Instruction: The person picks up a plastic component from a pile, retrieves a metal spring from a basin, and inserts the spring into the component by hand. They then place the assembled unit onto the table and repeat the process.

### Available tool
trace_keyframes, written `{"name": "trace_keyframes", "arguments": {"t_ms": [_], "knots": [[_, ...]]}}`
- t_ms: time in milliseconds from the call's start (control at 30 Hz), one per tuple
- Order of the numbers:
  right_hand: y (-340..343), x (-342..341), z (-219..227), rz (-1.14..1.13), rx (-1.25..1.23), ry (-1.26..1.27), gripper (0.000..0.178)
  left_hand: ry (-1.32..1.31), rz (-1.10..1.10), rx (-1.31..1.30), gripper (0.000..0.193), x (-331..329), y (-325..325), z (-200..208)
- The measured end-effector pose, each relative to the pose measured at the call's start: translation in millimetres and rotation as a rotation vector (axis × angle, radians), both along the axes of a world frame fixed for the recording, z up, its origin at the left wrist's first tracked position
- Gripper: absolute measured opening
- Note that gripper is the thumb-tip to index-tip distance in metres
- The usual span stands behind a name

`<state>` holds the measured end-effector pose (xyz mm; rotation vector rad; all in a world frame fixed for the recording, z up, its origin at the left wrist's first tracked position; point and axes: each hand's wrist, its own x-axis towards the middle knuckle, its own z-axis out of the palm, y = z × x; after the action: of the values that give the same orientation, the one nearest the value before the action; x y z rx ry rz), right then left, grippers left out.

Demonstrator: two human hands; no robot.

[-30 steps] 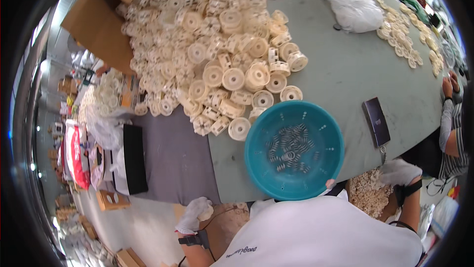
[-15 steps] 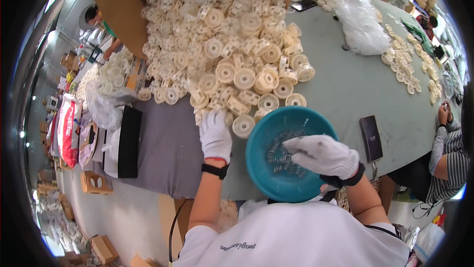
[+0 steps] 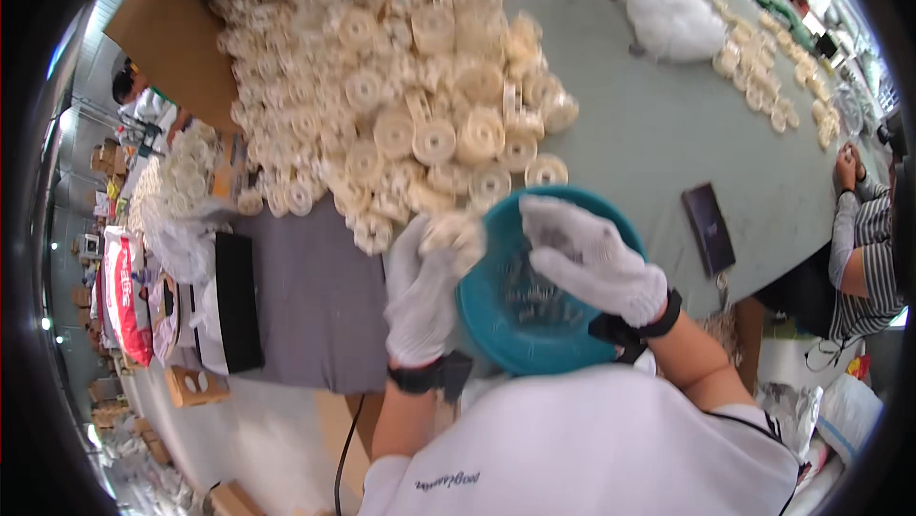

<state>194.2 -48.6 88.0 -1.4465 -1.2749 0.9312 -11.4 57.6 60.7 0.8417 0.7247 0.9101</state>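
Cream plastic part (image 3: 456, 235) looks blurred, details unclear.

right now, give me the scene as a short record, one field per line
bowl: teal, round, small silvery springs inside
left hand: gloved, holding a cream plastic part near the bowl's left rim
right hand: gloved, over the bowl; whether it holds anything is unclear
pile: many cream parts, beyond the bowl and to its left
phone: dark, right of the bowl
bag: clear plastic, far side of the table
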Motion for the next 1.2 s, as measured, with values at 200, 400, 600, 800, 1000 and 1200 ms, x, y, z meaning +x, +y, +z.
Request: {"name": "trace_keyframes", "arguments": {"t_ms": [200, 400, 600, 800, 1000, 1200], "knots": [[11, -12, -16, -0.089, -0.051, -0.032, 0.043, -0.191, -0.213, -0.158, 0.042, 33, -18, -13], [5, -13, -18, -0.088, 0.330, -0.372, 0.042, 0.316, -0.262, 0.188, 0.040, 35, -34, -25], [3, -18, -23, -0.076, 0.345, -0.556, 0.038, 0.693, -0.167, 0.535, 0.043, 32, -41, -23], [5, -5, -30, 0.008, 0.284, -0.413, 0.034, 0.754, -0.228, 0.540, 0.041, 36, -47, -23], [-5, -16, -35, 0.022, 0.198, -0.277, 0.023, 0.644, -0.188, 0.450, 0.036, 34, -47, -22], [-7, -2, -28, -0.117, -0.174, 0.222, 0.022, 0.008, -0.283, -0.207, 0.017, 25, -35, -15]]}}
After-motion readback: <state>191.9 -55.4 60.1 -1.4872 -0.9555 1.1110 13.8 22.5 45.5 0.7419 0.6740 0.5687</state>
